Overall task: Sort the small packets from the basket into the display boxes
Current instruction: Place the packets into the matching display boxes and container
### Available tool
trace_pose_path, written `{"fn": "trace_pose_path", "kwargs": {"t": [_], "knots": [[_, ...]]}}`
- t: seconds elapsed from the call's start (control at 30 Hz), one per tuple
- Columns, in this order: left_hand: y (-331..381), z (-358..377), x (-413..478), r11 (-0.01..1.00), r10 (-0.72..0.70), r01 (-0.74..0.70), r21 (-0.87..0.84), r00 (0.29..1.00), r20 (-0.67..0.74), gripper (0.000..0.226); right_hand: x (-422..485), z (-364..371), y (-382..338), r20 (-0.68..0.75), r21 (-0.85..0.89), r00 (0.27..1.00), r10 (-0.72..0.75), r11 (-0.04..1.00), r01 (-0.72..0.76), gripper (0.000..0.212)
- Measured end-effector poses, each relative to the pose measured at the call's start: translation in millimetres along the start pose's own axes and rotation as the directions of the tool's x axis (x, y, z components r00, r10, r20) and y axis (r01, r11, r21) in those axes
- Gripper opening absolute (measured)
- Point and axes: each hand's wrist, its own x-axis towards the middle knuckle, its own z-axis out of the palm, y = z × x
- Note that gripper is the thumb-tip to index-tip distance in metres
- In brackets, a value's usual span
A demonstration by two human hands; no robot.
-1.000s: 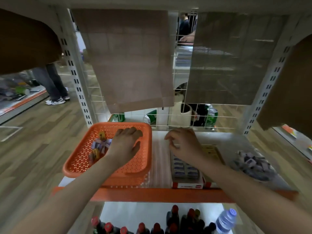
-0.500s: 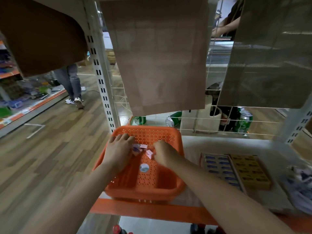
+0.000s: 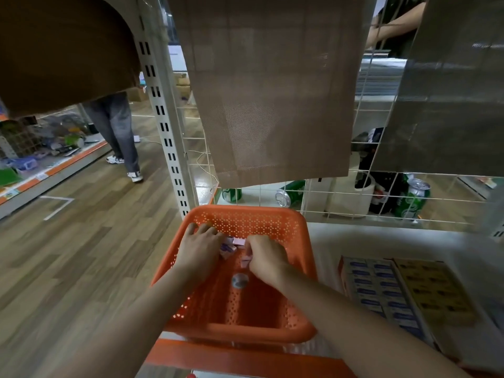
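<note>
- The orange basket sat at the shelf's left end, with both hands inside it.
- The left hand lay flat, fingers straight, on the small packets near the far wall.
- The right hand had its fingers curled, pinching a pink packet.
- The display boxes stood just right of the basket, blue rows beside yellow.
</note>
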Motion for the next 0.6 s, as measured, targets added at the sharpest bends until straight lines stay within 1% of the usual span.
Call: {"fn": "trace_pose_path", "kwargs": {"t": [0.1,0.23,0.33,0.47,0.6], "knots": [[4,7,10,1.000,0.021,-0.021,0.012,1.000,-0.002,0.040,1,-10,5,-0.039,0.008,0.998,-0.042,0.999,0.043,0.014],[12,15,27,0.995,0.097,-0.097,0.008,0.995,0.009,0.035,1,-23,20,-0.042,-0.018,0.998,-0.050,0.999,0.049,0.016],[17,17,37,0.993,0.120,-0.119,-0.011,0.992,0.031,0.034,0,-26,26,-0.038,-0.020,0.997,-0.061,0.998,0.060,0.015],[18,23,45,0.991,0.108,-0.105,-0.081,0.994,0.035,0.031,-3,-27,23,-0.035,-0.007,0.993,-0.109,0.994,0.108,0.013],[23,21,45,0.981,0.140,-0.133,-0.144,0.989,0.040,0.029,-5,-27,20,-0.035,-0.002,0.991,-0.131,0.991,0.131,0.011]]}}
